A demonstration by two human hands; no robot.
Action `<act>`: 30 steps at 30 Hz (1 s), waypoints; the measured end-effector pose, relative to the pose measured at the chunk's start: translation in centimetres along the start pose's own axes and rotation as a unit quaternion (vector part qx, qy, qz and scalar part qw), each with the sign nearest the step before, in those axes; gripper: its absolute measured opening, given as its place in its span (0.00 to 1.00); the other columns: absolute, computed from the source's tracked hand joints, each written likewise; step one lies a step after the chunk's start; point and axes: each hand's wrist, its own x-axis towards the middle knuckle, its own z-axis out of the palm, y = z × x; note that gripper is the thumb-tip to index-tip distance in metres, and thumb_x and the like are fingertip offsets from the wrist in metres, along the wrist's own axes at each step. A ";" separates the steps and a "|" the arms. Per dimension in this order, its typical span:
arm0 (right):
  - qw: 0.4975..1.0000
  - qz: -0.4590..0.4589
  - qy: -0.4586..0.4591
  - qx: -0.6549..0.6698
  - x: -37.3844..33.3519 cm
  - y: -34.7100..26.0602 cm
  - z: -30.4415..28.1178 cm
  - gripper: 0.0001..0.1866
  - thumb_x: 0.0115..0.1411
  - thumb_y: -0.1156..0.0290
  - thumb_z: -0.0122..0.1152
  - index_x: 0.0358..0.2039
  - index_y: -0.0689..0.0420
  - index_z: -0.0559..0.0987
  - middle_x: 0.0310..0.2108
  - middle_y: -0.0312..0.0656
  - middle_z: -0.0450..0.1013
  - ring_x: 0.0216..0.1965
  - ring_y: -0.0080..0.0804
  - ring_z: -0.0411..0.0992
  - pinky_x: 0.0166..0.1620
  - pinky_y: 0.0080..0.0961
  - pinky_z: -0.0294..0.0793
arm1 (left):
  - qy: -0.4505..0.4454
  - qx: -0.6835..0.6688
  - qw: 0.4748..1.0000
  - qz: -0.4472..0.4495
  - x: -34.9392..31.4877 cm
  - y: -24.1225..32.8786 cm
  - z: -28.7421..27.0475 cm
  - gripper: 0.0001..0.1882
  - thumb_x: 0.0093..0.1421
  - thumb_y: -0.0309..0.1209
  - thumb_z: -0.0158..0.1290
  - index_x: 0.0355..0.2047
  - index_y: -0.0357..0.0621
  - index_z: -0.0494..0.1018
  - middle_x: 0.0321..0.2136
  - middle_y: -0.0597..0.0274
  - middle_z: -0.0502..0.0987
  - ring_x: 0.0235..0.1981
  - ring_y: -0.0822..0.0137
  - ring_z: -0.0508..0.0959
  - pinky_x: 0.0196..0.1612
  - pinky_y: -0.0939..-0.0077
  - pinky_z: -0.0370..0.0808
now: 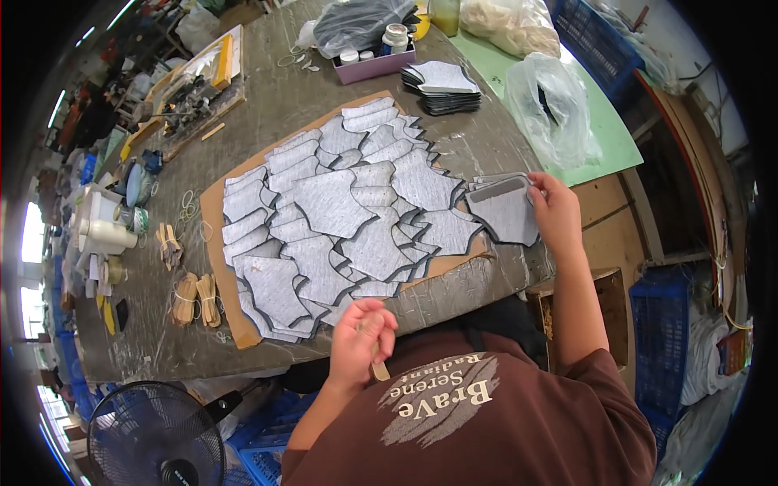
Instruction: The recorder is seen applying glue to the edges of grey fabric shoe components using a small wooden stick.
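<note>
Many grey felt-like cut pieces (324, 202) with dark edges and curved outlines lie overlapping on a brown cardboard sheet (215, 235). My right hand (556, 209) pinches the right edge of a small stack of grey cut pieces (504, 220) beside the spread. A darker grey strip (498, 189) shows along the top piece's far edge. Close to my body, just off the table's near edge, my left hand (361, 338) is closed round a flat wooden stick (380, 371), whose end sticks out below the fingers.
Another stack of cut pieces (442, 85) stands behind the spread, near a purple box (374, 68) with bottles. Bundled wooden sticks (185, 300) lie on the left. A clear plastic bag (551, 109) rests on a green board (608, 138). A black fan (154, 437) stands at lower left.
</note>
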 end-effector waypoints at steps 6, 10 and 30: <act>0.976 -0.135 -0.120 0.122 -2.5 -8.2 4.7 0.08 0.52 0.68 0.60 0.34 0.53 0.77 0.36 0.43 0.71 0.34 0.44 0.72 0.36 0.34 0.72 | 0.093 0.185 0.976 0.065 -2.0 0.9 -0.8 0.07 0.63 0.26 0.47 0.39 0.38 0.67 0.21 0.64 0.69 0.12 0.78 0.64 0.12 0.86 0.58; 0.963 -0.184 -0.194 0.020 -1.9 -14.0 10.2 0.13 0.49 0.64 0.65 0.33 0.56 0.77 0.36 0.43 0.70 0.34 0.42 0.73 0.36 0.34 0.73 | 0.329 0.601 0.677 0.268 -0.9 3.6 -4.9 0.21 0.49 0.26 0.60 0.43 0.33 0.68 0.42 0.48 0.69 0.42 0.53 0.71 0.47 0.66 0.68; 0.794 0.139 -0.249 0.536 -0.4 -12.5 7.6 0.05 0.56 0.75 0.56 0.30 0.58 0.69 0.21 0.26 0.63 0.22 0.11 0.58 0.24 0.11 0.56 | 0.152 0.330 0.904 0.226 1.6 -1.5 -2.4 0.21 0.56 0.20 0.52 0.50 0.30 0.63 0.42 0.54 0.66 0.27 0.75 0.73 0.27 0.82 0.71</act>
